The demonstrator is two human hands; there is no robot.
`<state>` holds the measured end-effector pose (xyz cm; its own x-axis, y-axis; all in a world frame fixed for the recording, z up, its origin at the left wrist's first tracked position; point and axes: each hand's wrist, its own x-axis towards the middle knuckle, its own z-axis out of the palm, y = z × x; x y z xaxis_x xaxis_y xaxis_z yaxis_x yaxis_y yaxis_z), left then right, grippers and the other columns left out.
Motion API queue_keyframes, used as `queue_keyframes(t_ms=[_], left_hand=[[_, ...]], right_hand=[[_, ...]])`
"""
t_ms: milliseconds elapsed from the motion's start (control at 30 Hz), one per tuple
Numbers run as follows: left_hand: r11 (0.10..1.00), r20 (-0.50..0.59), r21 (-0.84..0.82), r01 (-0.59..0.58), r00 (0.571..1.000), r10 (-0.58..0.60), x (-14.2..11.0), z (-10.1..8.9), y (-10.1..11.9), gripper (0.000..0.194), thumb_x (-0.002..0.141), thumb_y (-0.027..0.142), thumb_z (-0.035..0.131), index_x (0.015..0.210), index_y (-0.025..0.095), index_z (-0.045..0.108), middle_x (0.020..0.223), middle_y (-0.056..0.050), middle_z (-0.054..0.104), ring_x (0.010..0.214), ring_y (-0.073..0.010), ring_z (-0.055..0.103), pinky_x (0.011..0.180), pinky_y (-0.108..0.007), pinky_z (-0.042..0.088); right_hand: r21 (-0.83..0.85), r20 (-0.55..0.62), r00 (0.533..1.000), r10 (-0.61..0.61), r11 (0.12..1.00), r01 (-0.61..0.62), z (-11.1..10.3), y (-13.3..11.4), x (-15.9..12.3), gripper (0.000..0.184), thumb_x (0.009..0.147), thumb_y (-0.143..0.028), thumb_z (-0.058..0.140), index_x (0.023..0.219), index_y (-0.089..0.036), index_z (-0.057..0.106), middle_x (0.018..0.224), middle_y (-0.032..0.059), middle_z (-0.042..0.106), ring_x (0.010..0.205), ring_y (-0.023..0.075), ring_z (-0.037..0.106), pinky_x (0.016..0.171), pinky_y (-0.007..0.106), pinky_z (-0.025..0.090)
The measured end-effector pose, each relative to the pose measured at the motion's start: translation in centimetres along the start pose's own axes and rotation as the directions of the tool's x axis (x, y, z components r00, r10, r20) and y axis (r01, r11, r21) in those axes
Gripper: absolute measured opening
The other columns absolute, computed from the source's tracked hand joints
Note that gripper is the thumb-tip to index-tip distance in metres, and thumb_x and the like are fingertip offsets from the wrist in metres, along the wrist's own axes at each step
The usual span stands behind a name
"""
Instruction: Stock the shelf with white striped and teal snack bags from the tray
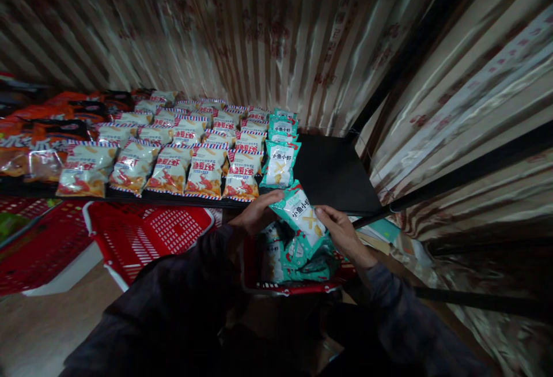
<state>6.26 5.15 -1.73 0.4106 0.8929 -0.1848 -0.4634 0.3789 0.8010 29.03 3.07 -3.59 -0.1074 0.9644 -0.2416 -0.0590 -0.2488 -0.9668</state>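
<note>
Between my two hands is a teal and white snack bag (303, 211), tilted, at the front edge of the black shelf (334, 172). My left hand (259, 211) grips its upper left corner, and my right hand (341, 228) pinches its right side. Directly below, a red shopping basket (287, 290) holds several more teal bags (305, 249). Behind the held bag, a column of matching teal bags (280, 164) stands on the shelf.
Rows of white and orange snack bags (168, 169) fill the shelf's middle, with orange and black bags (47, 135) farther left. Another red basket (151, 233) sits below left. A black shelf post (397, 66) rises at the right, before wrinkled plastic sheeting (276, 37).
</note>
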Motion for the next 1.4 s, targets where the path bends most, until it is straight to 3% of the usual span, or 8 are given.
queue_keyframes(t_ms=[267, 433, 567, 733, 933, 1167, 1400], left_hand=[[0.992, 0.136, -0.122, -0.02, 0.99, 0.036, -0.1, 1.1, 0.2, 0.05, 0.083, 0.053, 0.062, 0.118, 0.018, 0.066, 0.119, -0.01, 0.071, 0.122, -0.0288, 0.058, 0.104, -0.041, 0.041], [0.999, 0.122, -0.052, -0.016, 0.992, 0.022, -0.3, 1.4, 0.3, 0.057, 0.073, 0.05, 0.076, 0.117, 0.015, 0.066, 0.109, -0.012, 0.074, 0.113, -0.0309, 0.064, 0.099, -0.04, 0.046], [1.0, 0.092, -0.006, -0.003, 0.996, 0.003, -0.6, 1.9, 0.4, 0.064, 0.063, 0.038, 0.086, 0.119, 0.013, 0.064, 0.103, -0.012, 0.075, 0.107, -0.0307, 0.067, 0.094, -0.04, 0.049], [1.0, 0.076, -0.023, -0.015, 0.997, 0.017, -0.6, 2.1, 0.4, 0.064, 0.062, 0.037, 0.087, 0.118, 0.015, 0.065, 0.103, -0.012, 0.075, 0.106, -0.0294, 0.067, 0.093, -0.039, 0.05], [0.999, 0.009, -0.027, -0.016, 1.0, 0.017, -0.4, 1.9, 0.1, 0.066, 0.063, 0.041, 0.087, 0.118, 0.013, 0.064, 0.102, -0.012, 0.075, 0.104, -0.0291, 0.068, 0.091, -0.038, 0.05], [1.0, 0.044, 0.002, 0.021, 0.999, -0.021, -0.6, 2.1, 0.2, 0.062, 0.059, 0.038, 0.089, 0.112, 0.012, 0.069, 0.108, -0.014, 0.074, 0.107, -0.0315, 0.065, 0.095, -0.04, 0.047], [0.999, 0.039, 0.043, 0.033, 0.999, -0.035, -0.6, 2.0, 0.1, 0.056, 0.061, 0.039, 0.088, 0.107, 0.012, 0.071, 0.106, -0.014, 0.074, 0.11, -0.0314, 0.064, 0.098, -0.041, 0.044]], right_hand=[[0.017, -0.142, 0.988, -0.067, 0.997, 0.07, 1.3, 0.1, -0.1, 0.044, 0.066, -0.062, 0.077, 0.081, -0.021, 0.073, 0.071, -0.0015, 0.07, 0.06, 0.0151, 0.058, 0.057, 0.026, 0.045], [0.005, -0.192, 0.979, -0.075, 0.997, 0.077, 2.4, -0.1, -0.6, 0.047, 0.064, -0.064, 0.076, 0.08, -0.02, 0.07, 0.068, -0.0017, 0.067, 0.06, 0.0149, 0.055, 0.055, 0.026, 0.044], [-0.045, -0.174, 0.981, -0.084, 0.996, 0.078, 2.9, 0.0, -0.9, 0.049, 0.066, -0.066, 0.072, 0.086, -0.021, 0.069, 0.069, -0.0013, 0.065, 0.06, 0.015, 0.054, 0.056, 0.026, 0.044], [-0.074, -0.135, 0.987, -0.092, 0.994, 0.083, 2.4, 0.0, -0.9, 0.047, 0.07, -0.066, 0.069, 0.087, -0.021, 0.068, 0.072, -0.0009, 0.065, 0.065, 0.0158, 0.055, 0.058, 0.026, 0.044], [-0.147, 0.053, 0.996, -0.076, 0.986, 0.083, 1.8, -1.0, -0.9, 0.044, 0.073, -0.064, 0.068, 0.083, -0.021, 0.069, 0.078, -0.0008, 0.067, 0.074, 0.0169, 0.059, 0.067, 0.027, 0.046], [-0.114, 0.081, 0.994, -0.074, 0.99, 0.083, 2.0, -1.6, -1.1, 0.051, 0.07, -0.062, 0.074, 0.103, -0.023, 0.068, 0.094, 0.0031, 0.072, 0.094, 0.0216, 0.064, 0.08, 0.031, 0.052], [-0.051, 0.066, 0.994, -0.091, 0.994, 0.095, 2.3, -1.9, -0.9, 0.054, 0.066, -0.058, 0.078, 0.107, -0.025, 0.067, 0.095, 0.0025, 0.072, 0.091, 0.0208, 0.065, 0.082, 0.032, 0.052]])
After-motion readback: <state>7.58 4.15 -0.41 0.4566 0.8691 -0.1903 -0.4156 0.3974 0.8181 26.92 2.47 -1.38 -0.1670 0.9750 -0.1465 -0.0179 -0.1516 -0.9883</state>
